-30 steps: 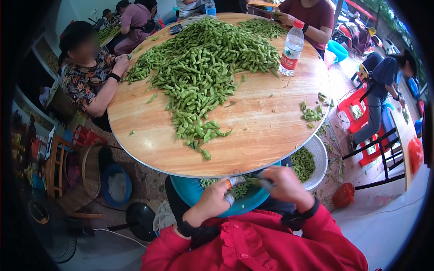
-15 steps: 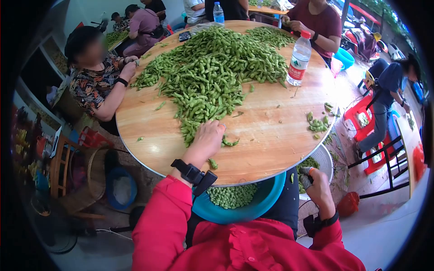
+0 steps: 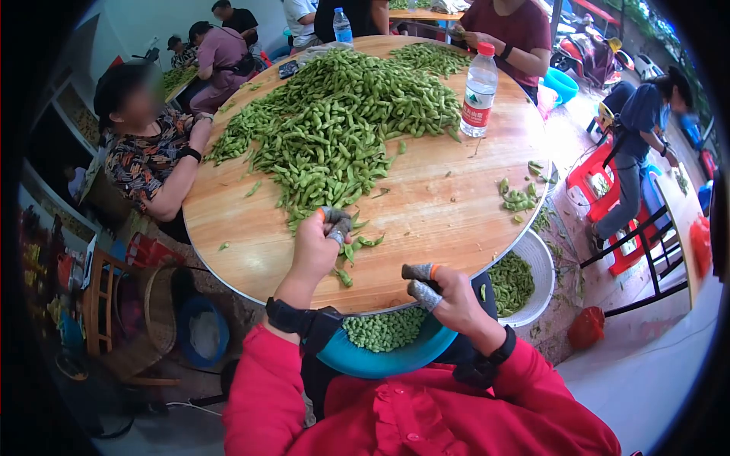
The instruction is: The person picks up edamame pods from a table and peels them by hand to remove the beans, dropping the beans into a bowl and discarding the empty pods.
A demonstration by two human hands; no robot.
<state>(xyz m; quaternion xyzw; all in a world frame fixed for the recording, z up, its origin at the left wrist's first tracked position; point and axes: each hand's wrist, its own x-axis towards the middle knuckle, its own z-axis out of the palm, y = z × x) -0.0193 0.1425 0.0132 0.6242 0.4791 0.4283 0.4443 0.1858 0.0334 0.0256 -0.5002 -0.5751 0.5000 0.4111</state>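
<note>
A big heap of green soybean pods [image 3: 334, 129] covers much of the round wooden table [image 3: 251, 251]. At the heap's near tip, my left hand [image 3: 315, 242] is closed in a pinch, grey covers on its thumb and fingertips. Green pods show at those fingertips; how many are held is hidden. My right hand [image 3: 456, 300] is over the table's front edge, its covered thumb and forefinger apart and nothing visible between them. Below the edge, a teal basin [image 3: 372, 366] on my lap holds shelled green beans [image 3: 384, 330].
A white basket [image 3: 541, 292] with green pods stands at my right, below the table. On the tabletop are a red-capped bottle [image 3: 479, 91], a blue-capped bottle [image 3: 342, 26] and some loose pods [image 3: 518, 199]. A person [image 3: 148, 152] sits at the left; others are around.
My right hand has come from above the white basket to the table's front edge. My left hand has drawn its fingers together at the heap's tip. The view has shifted slightly.
</note>
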